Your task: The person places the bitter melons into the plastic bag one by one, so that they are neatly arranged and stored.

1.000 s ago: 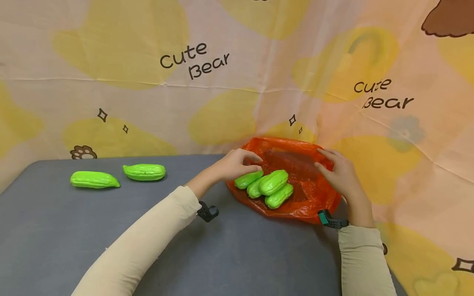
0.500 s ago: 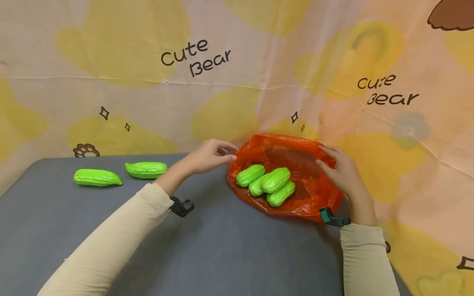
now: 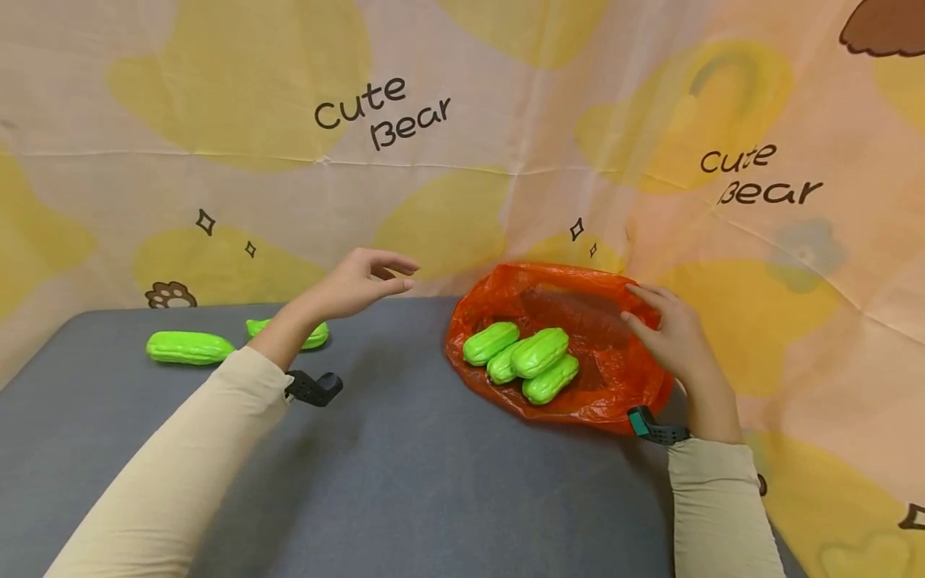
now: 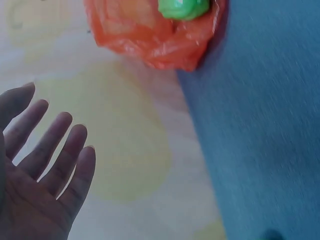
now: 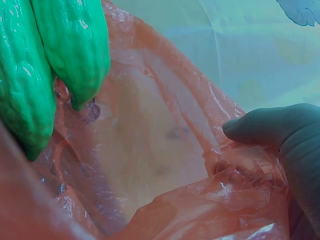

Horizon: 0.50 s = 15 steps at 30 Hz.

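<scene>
My right hand (image 3: 672,337) holds the right rim of a red plastic bag (image 3: 614,393). In the right wrist view, the bag's film (image 5: 240,200) bunches between thumb (image 5: 265,125) and hand; most fingers are hidden behind it. Several bright green, ridged bitter melons (image 3: 540,353) lie inside the bag, one on top of others. My left hand (image 3: 354,285) hovers left of the bag with nothing in it. In the left wrist view its fingers (image 4: 57,167) are spread and relaxed. Two more bitter melons lie on the table's left side, one whole (image 3: 189,348) and another (image 3: 314,335) partly behind my left forearm.
A grey-blue tabletop (image 3: 433,498) carries everything. Behind and to the right hangs a cloth backdrop (image 3: 462,104) with yellow patches and "Cute Bear" lettering. The bag sits near the table's back right corner, close to the cloth. A dark strap mount (image 3: 312,388) sticks out from my left wrist.
My left hand has withdrawn from over the bitter melons in the bag, moving left and up past the bag's left rim. My right hand stays at the right rim.
</scene>
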Motion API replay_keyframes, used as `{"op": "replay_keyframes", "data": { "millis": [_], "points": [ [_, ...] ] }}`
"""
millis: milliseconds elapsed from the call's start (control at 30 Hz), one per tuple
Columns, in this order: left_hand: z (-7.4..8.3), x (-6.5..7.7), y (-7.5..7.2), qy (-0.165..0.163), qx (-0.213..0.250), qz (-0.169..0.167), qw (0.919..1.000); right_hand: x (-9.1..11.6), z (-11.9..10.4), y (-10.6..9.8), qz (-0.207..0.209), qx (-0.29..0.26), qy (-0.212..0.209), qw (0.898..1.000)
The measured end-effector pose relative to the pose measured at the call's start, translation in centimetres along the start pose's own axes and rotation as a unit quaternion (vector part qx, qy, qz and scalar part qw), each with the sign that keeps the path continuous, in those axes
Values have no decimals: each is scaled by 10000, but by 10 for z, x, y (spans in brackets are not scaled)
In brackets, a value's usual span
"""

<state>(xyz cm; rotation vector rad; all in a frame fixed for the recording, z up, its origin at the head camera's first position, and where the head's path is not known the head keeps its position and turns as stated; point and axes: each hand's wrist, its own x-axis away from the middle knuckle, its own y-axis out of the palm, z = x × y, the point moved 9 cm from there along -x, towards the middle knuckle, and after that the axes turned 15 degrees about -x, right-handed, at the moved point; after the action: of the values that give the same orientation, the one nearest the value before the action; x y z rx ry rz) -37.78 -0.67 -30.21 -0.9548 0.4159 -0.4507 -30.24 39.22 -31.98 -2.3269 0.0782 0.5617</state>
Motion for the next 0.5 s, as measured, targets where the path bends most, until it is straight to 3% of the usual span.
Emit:
{"op": "replay_keyframes", "data": {
  "millis": [500],
  "points": [
    [-63,25,-31,-518,-343,151,9980,-1,1,0,-67,11,74,9999]
  ]
}}
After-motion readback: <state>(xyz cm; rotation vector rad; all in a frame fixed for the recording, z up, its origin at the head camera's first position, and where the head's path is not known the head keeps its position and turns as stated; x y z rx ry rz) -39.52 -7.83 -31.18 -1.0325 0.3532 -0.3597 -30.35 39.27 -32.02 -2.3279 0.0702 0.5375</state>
